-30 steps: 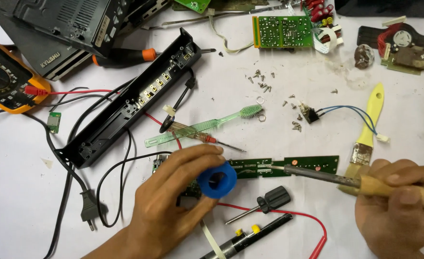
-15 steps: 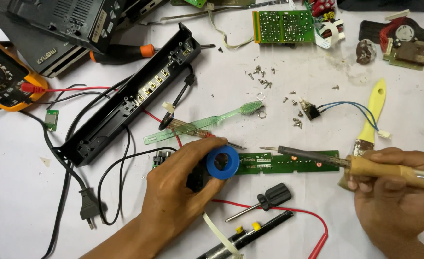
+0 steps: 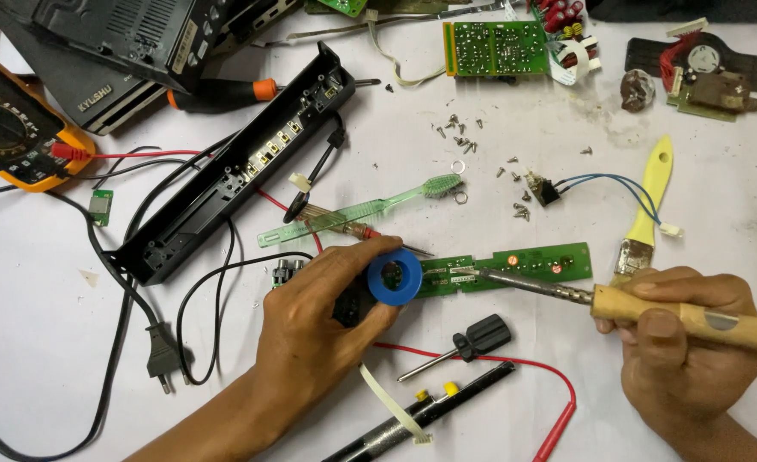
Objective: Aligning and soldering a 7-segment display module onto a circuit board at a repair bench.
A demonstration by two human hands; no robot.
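A narrow green printed circuit board [image 3: 515, 265] lies flat on the white worktop [image 3: 36, 342], near the middle, between the person's two hands. The left hand [image 3: 314, 321] rests on the board's left end, its fingers [image 3: 357, 257] curled around a small blue round spool [image 3: 394, 277] that sits on the board. The right hand [image 3: 686, 338] is clenched around the pale wooden handle of a soldering iron [image 3: 618, 304], whose metal tip touches the board just right of the spool.

The likely risks: the iron's tip sits very near the left fingertips, so a slip could burn them. Held too long in one spot, it might scorch the board. A red test lead [image 3: 515, 364] curls just below the iron, and a black-handled small screwdriver [image 3: 464, 342] lies beside it; either could snag the wrist. A yellow-handled paintbrush [image 3: 648, 201] lies just behind the right hand, and loose small screws [image 3: 464, 137] are scattered further up the worktop.
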